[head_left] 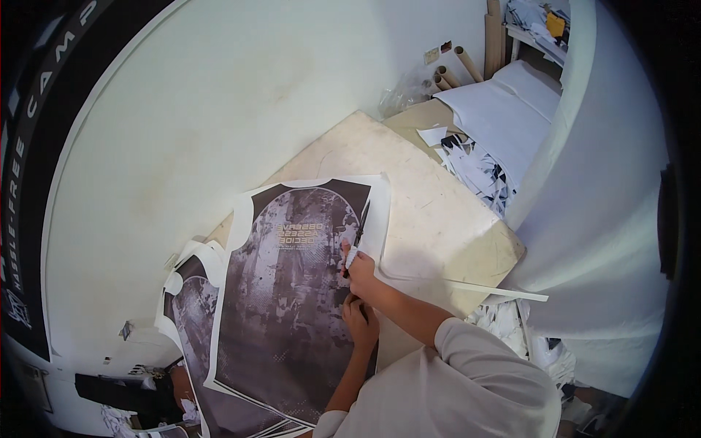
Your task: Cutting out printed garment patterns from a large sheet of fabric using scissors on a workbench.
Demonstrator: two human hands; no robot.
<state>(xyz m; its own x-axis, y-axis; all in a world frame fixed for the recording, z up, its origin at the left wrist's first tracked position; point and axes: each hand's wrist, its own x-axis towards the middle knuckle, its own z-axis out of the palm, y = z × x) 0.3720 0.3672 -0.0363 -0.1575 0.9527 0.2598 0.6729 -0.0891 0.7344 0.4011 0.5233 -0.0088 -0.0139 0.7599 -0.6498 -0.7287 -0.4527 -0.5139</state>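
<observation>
Wearer: a person in a pale T-shirt, arms reaching in from the lower right.
Left hand: the left hand lies on the print's right side, fingers bent; whether they pinch the edge, I cannot tell.
Right hand: the right hand is closed around the white-wrapped handle of the scissors, dark blades pointing up along the print's right border.
Printed sheet: the large sheet — a grey-purple mottled garment shape with white margins — lies flat on the table, overlapping a similar second sheet at left.
Handling: probably light, thin and floppy, apt to slide or crease; best held by the white margin, with a palm flat near the blades.
Table: cream and scuffed, the table has one corner toward the wall; a narrow white strip crosses its right edge.
Room: a pale wall beyond; at upper right, heaped scraps, a broad white sheet and cardboard tubes.
</observation>
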